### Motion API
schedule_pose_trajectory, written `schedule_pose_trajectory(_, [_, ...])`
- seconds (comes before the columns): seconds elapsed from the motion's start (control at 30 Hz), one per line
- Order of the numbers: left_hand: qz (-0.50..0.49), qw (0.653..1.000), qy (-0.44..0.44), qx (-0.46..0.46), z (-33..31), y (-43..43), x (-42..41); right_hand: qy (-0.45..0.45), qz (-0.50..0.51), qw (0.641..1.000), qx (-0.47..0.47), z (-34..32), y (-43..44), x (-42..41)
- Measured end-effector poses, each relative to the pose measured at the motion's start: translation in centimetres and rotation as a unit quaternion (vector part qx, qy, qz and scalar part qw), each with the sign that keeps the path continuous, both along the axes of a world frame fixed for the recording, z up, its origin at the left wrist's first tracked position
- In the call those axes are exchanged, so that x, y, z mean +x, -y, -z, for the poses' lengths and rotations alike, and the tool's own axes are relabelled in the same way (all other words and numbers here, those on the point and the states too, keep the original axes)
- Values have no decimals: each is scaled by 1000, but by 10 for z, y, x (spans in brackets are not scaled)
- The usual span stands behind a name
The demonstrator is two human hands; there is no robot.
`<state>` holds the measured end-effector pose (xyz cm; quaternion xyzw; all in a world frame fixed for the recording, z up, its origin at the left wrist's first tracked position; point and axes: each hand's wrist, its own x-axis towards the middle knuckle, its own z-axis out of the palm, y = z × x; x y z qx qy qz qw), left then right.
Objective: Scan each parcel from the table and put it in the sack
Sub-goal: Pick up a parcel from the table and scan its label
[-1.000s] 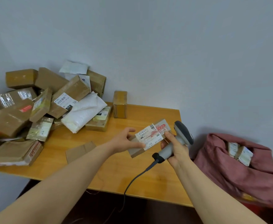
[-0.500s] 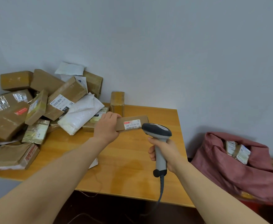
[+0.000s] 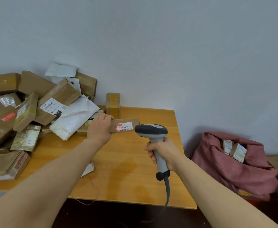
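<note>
My left hand point(image 3: 100, 127) grips one end of a flat brown cardboard parcel point(image 3: 126, 124), held on edge above the wooden table point(image 3: 131, 175). Its white and red label faces me, and a red scan line glows on the label's left part. My right hand point(image 3: 163, 152) grips the handle of a grey barcode scanner point(image 3: 151, 130), whose dark head points at the label from close by. A dusty pink sack point(image 3: 230, 165) stands open on the floor to the right of the table, with two labelled parcels showing in its mouth.
A heap of brown boxes and white padded mailers point(image 3: 36, 112) covers the table's left half up to the wall. One small brown box point(image 3: 113, 103) stands upright at the back edge. The scanner's cable hangs over the table's front edge.
One second ago both hands held the parcel flat with its big label up. Since then my left hand has turned it on edge and my right hand has raised the scanner; a red line now shows.
</note>
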<state>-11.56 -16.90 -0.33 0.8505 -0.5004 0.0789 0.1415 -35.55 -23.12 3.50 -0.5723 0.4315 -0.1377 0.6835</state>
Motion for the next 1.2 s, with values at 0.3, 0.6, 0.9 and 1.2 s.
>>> schedule_pose_trajectory(0.3, [2,1000,-9,7,4,2,1,-9,-3,1000,1,3,0,-1])
schedule_pose_trajectory(0.6, [8,1000,-4,30,7,10,-1,-11,11,1000,15,7,4,-2])
schedule_pose_trajectory(0.9, [25,967,-243,73,37,60,-48,53,155,983,83,38,18,-48])
schedule_pose_trajectory(1.2, [69,874,-467,116,72,160,-198,77,371,908,178,79,81,-194])
